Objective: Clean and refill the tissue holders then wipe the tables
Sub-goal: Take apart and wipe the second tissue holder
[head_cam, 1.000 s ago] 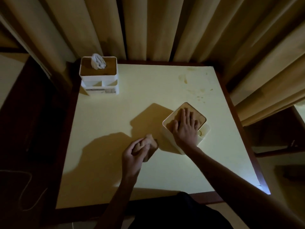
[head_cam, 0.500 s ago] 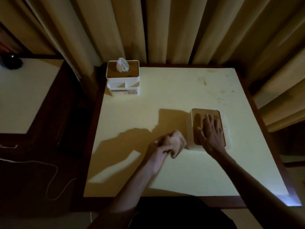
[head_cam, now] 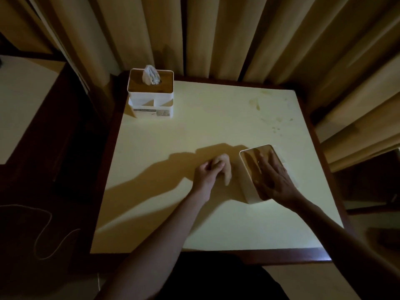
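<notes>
Near the right edge of the pale surface [head_cam: 216,224], a tissue holder [head_cam: 249,185] sits under the right hand [head_cam: 276,180], whose flat, spread fingers press its brown lid. Just left, the left hand [head_cam: 206,175] keeps a closed grip round a bunched cloth [head_cam: 225,169]. A second tissue holder [head_cam: 151,100], tissue [head_cam: 150,75] poking up, stands at the far left corner before curtains [head_cam: 216,35].

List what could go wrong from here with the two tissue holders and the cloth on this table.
1. The near tissue holder sits toward the table's right edge under a flat right hand; a hard push could slide it off.
2. The left hand grips a bunched cloth; wiping wide may miss the stains near the far right corner.
3. A sweep toward the far holder could snag its protruding tissue.
</notes>
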{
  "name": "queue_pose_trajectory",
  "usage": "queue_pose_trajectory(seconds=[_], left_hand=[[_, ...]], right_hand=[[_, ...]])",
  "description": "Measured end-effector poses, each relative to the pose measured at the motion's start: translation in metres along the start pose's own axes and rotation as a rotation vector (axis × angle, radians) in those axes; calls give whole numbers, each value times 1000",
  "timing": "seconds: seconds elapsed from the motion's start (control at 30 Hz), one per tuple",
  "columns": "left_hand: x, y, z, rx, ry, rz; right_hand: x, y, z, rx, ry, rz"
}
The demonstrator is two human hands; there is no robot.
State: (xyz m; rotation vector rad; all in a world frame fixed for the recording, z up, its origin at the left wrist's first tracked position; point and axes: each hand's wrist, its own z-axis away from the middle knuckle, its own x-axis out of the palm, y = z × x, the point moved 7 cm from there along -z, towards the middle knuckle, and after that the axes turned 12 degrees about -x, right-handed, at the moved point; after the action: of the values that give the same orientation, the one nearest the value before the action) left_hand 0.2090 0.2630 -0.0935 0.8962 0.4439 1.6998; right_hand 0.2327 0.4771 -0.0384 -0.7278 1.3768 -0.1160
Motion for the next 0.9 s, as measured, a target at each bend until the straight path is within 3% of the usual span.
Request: queue_pose_trajectory(seconds=[0.2, 0.47, 0.6, 0.8, 0.9], left_hand=[[31, 8, -10, 35, 35, -225], [37, 4, -25, 101, 20, -286], [39, -2, -28, 78, 88, -288], [58, -28, 22, 137, 242, -311], [66, -58, 59, 89, 162, -315]], right_hand=[[3, 3, 0, 39, -55, 55], [5, 2, 1, 37, -62, 117], [8, 3, 1, 65, -60, 153], [10, 11, 0, 108, -96, 113], [10, 11, -1, 104, -88, 112]])
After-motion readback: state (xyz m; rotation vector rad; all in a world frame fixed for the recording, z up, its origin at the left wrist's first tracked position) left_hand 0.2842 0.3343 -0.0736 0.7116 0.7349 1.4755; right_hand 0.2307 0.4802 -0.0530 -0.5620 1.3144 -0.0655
